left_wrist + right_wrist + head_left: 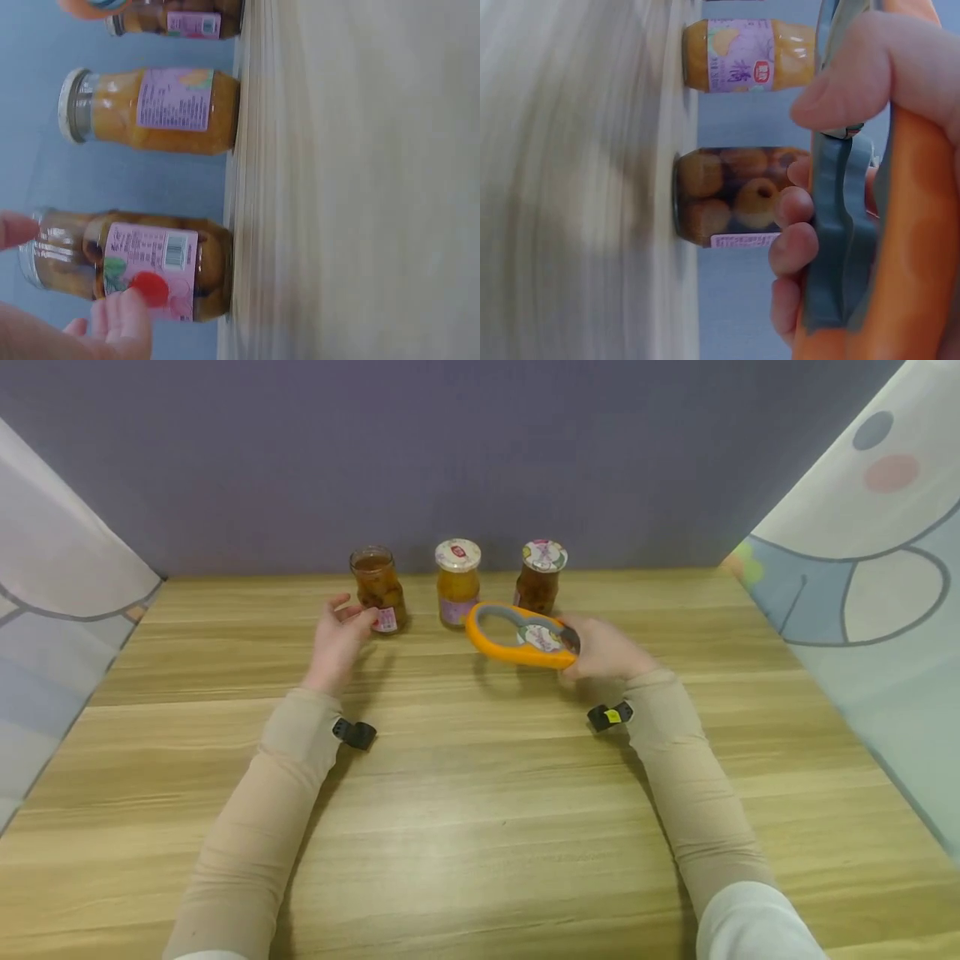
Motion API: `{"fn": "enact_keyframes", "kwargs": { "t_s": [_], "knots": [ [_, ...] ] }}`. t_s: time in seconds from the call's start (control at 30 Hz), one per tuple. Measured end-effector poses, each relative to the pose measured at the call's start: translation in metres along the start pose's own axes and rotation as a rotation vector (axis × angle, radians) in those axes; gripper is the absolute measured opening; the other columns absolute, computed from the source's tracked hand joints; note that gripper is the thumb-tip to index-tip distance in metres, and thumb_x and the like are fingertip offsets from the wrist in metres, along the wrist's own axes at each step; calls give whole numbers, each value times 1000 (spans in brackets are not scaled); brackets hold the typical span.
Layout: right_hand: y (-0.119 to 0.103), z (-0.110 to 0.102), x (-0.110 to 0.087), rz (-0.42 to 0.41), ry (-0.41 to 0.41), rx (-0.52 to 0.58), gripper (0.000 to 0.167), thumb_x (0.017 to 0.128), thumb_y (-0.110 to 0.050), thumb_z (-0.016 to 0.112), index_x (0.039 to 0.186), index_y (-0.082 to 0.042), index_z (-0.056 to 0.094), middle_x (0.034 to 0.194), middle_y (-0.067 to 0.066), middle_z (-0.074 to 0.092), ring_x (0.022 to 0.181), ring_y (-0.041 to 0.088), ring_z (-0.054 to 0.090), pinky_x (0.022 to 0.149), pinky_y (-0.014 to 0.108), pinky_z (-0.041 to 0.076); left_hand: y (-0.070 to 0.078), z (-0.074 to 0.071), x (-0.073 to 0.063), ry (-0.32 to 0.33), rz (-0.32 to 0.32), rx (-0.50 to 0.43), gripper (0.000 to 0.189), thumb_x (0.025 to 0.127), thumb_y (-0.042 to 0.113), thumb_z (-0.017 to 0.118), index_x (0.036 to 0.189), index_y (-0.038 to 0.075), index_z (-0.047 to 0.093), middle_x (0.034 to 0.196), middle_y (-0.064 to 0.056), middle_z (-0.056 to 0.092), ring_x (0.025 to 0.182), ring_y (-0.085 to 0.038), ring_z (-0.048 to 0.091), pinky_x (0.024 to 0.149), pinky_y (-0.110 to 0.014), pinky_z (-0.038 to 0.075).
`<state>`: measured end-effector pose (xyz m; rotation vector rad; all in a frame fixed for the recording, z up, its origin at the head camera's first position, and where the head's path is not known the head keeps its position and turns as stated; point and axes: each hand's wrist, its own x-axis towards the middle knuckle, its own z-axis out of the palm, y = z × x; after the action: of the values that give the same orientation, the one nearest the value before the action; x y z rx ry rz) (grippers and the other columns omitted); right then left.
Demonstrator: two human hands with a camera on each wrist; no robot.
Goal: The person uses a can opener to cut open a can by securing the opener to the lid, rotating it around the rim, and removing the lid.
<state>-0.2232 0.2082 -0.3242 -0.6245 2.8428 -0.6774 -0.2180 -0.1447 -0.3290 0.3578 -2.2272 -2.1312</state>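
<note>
My left hand (pixel 341 639) is beside a lidless glass jar (pixel 380 593) of fruit in dark syrup, its fingertips right at the label. In the left wrist view its thumb and fingers are spread apart, overlapping the jar near the rim and the label. My right hand (pixel 603 650) grips an orange and grey jar opener (pixel 504 652), raised in front of the right-hand jar. Inside the opener's loop sits a round patterned lid (pixel 538 637). The right wrist view shows the thumb on one side of the opener (pixel 919 247) and curled fingers on the other.
A lidded jar of orange fruit (pixel 457 585) stands in the middle, and a lidded jar of dark fruit (pixel 538 578) on the right. Both stand near a grey back panel (pixel 450 460) on the wooden table (pixel 480 827). Printed curtains (pixel 885 593) hang at the sides.
</note>
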Motion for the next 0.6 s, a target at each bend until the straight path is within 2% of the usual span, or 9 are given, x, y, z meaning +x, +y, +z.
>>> {"fn": "enact_keyframes", "kwargs": {
  "t_s": [0.13, 0.23, 0.37, 0.47, 0.6],
  "knots": [
    [-7, -2, -1, -19, 33, -17, 78, 57, -11, 77, 128, 1, 49, 103, 13, 62, 90, 29, 56, 82, 44, 46, -1, 7, -4, 73, 76, -23, 53, 90, 12, 57, 135, -1, 31, 106, 1, 44, 94, -6, 46, 87, -23, 41],
    [-13, -3, -2, -49, 69, -19, 70, 57, -7, 77, 122, -1, 52, 96, 11, 61, 85, 29, 55, 74, 39, 45, -1, 11, -7, 45, 119, 2, 40, 90, 9, 56, 124, -1, 39, 99, 4, 45, 92, -4, 45, 82, -18, 39],
    [-22, -2, -3, -89, 120, -37, 63, 56, -8, 78, 114, -4, 53, 88, 8, 57, 78, 25, 52, 66, 34, 43, -1, 18, -12, -95, 135, 65, 29, 92, 9, 56, 117, -2, 43, 100, 2, 49, 91, -4, 47, 83, -18, 40],
    [-28, 0, -3, -115, 158, -50, 63, 56, -9, 78, 114, -6, 53, 87, 6, 57, 76, 22, 52, 65, 32, 43, -1, 24, -18, -218, 131, 130, 34, 94, 15, 56, 121, -4, 45, 104, 0, 51, 94, -7, 49, 86, -22, 41],
    [-36, 4, -3, -151, 202, -38, 64, 56, -9, 78, 115, -7, 52, 87, 7, 58, 77, 23, 53, 66, 32, 44, 0, 35, -27, -346, 129, 193, 38, 96, 20, 55, 124, -3, 47, 115, -7, 53, 104, -15, 50, 94, -30, 42]
  ]
}}
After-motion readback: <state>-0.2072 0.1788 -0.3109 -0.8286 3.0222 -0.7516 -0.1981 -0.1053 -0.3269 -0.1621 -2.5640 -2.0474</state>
